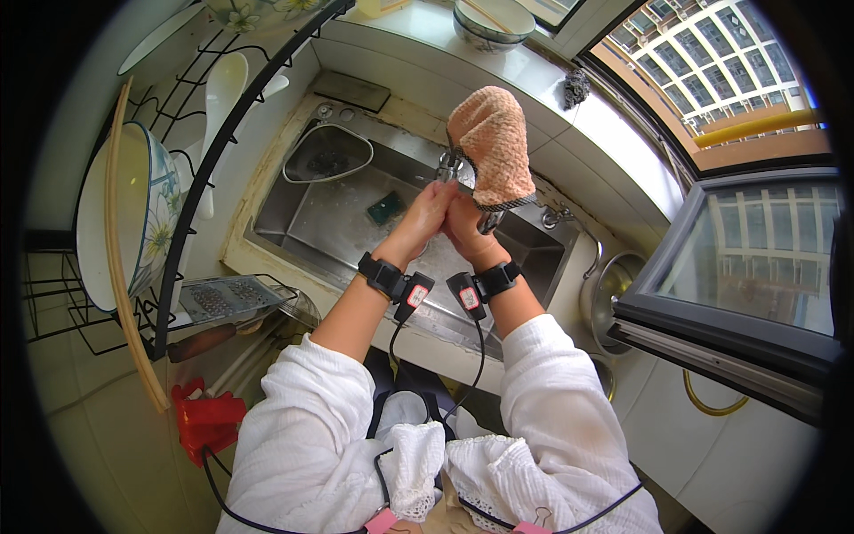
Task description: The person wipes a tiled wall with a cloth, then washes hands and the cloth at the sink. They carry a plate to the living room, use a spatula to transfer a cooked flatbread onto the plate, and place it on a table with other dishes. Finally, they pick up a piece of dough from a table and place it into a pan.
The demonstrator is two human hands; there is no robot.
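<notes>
Over the stainless-steel sink (320, 207), my left hand (427, 212) and my right hand (463, 219) are pressed together just below the end of a chrome faucet (448, 170). Their palms and most of the fingers hide each other, and I see no object between them. A peach-coloured towelling cloth (495, 143) with a dark checked edge drapes over the faucet, right above my right hand. On the sink floor, left of my hands, lies a dark green scouring pad (386, 208). A strainer basket (328, 152) with dark matter in it sits in the sink's far left corner.
At left, a black wire rack (175, 267) holds a floral bowl (150, 213), wooden chopsticks (115, 233) and a grater (227, 297). Stacked bowls (494, 30) and a steel-wool scourer (575, 89) rest on the sill. An open window sash (734, 267) juts in at right, above a metal pot (610, 300).
</notes>
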